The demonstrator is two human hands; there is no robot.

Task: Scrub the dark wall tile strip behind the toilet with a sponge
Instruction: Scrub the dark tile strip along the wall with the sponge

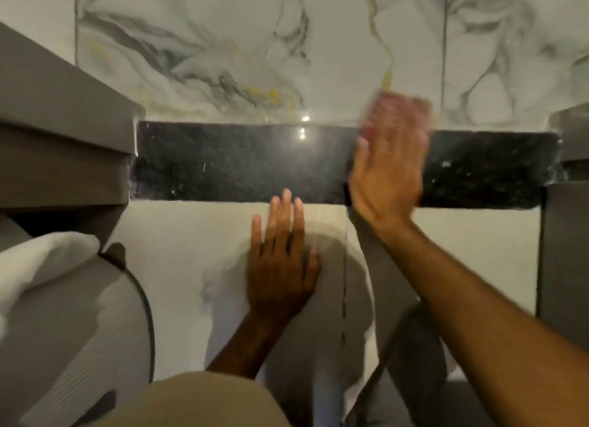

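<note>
The dark speckled tile strip (239, 165) runs across the wall from the left cabinet to the right one, with wet streaks and a light glare on it. My right hand (387, 174) lies flat over the strip's right half, blurred by motion. Its fingers press a pale pinkish sponge (398, 108) against the strip's top edge and the marble above it. Most of the sponge is hidden under the fingers. My left hand (280, 261) rests open, fingers spread, on the white wall just below the strip, its fingertips touching the strip's lower edge.
Marbled white tiles (223, 44) fill the wall above the strip. A grey cabinet (63, 133) juts out at the left and another grey unit (567, 235) at the right. A white rounded fixture (63, 299) sits at lower left. My beige-clad knee (197, 401) is at the bottom.
</note>
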